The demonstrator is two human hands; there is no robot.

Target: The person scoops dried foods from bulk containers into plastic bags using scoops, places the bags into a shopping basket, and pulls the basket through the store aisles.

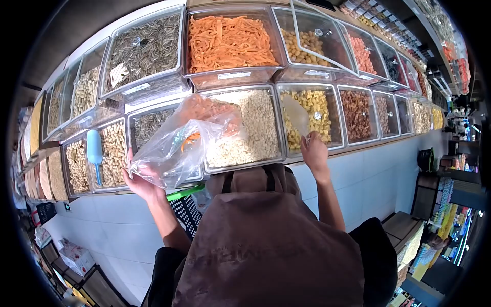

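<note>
Brown apron [266, 245] sat closest to the lens, filling the lower centre. Your left hand [140, 179] was closed on the lower edge of a clear plastic bag [186, 135]; the bag rose up and right from that grip, open-mouthed, with a few orange strips inside. Your right hand [313, 151] was closed on the handle of a clear scoop [295, 113], blade pointing up from the grip into the bin of pale yellow pieces [309, 120]. Between the two grips sat the bin of pale nuts [255, 130], partly behind the bag. Above the bag: the orange strips bin [230, 43]. Left of your left grip, a blue scoop [94, 151] rested in the peanut bin [115, 153]. Green basket handle [184, 193] just below that grip.
</note>
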